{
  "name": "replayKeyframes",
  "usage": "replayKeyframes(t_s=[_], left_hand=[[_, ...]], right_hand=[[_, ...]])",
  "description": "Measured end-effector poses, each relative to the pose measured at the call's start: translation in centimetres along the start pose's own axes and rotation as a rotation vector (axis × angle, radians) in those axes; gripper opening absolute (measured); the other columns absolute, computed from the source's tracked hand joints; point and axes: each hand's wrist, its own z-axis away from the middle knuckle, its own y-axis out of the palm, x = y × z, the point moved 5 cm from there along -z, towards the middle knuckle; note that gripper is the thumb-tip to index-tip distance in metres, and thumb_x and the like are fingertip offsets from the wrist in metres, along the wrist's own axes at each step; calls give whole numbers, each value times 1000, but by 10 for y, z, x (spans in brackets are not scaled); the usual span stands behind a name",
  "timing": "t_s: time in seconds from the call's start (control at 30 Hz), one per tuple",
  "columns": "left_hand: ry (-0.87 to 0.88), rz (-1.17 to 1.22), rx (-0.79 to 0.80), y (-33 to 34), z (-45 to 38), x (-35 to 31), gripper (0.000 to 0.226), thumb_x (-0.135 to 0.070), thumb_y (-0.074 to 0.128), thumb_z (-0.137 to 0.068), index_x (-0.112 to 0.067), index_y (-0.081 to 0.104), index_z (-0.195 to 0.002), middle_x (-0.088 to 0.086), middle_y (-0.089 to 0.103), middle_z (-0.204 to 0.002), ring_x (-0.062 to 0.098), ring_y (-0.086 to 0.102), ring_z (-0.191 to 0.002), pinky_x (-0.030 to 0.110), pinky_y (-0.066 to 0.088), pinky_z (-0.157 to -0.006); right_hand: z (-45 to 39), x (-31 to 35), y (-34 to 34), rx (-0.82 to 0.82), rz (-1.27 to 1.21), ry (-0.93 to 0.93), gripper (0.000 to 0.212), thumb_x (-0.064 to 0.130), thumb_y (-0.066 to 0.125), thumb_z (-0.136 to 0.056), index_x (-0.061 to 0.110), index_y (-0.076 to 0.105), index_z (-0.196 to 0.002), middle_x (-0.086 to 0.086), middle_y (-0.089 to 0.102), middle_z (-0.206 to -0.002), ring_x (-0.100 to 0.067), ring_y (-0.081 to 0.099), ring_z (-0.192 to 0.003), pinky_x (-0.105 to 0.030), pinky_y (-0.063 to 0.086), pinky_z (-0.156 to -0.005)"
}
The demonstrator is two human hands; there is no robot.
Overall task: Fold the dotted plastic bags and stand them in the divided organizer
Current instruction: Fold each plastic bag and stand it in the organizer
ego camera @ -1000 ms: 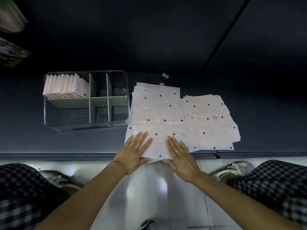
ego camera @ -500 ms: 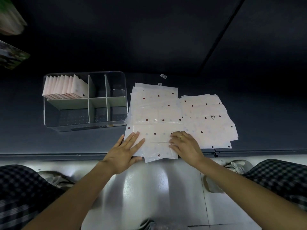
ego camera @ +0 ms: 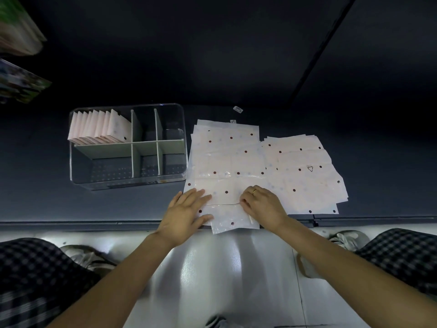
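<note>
Two bag stacks (ego camera: 302, 176) beside organizer (ego camera: 127, 147); L hand (ego camera: 186, 213) fingers spread flat, R hand (ego camera: 262, 205) pinching top bag (ego camera: 227, 190).

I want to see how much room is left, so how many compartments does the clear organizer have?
6 in the organizer: three along the far row and three along the near row. The far-left one holds standing folded bags; the other five look empty, though their floors are partly hidden.
</note>
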Motion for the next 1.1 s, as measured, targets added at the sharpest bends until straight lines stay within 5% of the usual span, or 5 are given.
replayKeyframes(t_s=[0.27,0.53,0.63,0.8,1.1], left_hand=[[-20,190,-89,-23,-6,-5,35,-29,71,-83,-24,66,-117,-9,63,-121,14,56,-112,29,41,-96],[-355,530,-35,-11,-8,7,19,-19,61,-90,-18,65,-71,-10,54,-55,3,45,-49,19,35,-52],[-472,631,-19,-6,-10,15,27,-22,61,-91,-13,62,-66,-14,49,-50,7,45,-53,12,32,-48],[-540,666,-42,0,-12,16,8,-17,60,-92,-10,64,-91,-5,59,-69,20,53,-72,17,39,-59],[-401,190,-374,-18,-9,-21,62,-21,67,-86,-10,38,-139,13,43,-133,32,41,-120,39,36,-100]], right_hand=[[13,-15,-13,491,-496,162,6,18,50,-94,17,56,-96,0,63,-118,-8,53,-114,-31,45,-95],[1,-33,-21,605,-766,338,11,43,65,-85,35,57,-90,17,66,-105,7,57,-99,-3,40,-70],[-3,-55,-24,502,-962,513,30,54,66,-74,35,62,-98,15,67,-98,8,59,-95,-13,39,-79],[5,-81,-2,179,-1056,797,29,16,68,-85,9,58,-111,-4,56,-74,-15,55,-76,-19,42,-70],[10,-82,29,118,-850,952,35,14,63,-88,15,51,-121,-12,61,-94,-20,52,-85,-10,36,-61]])
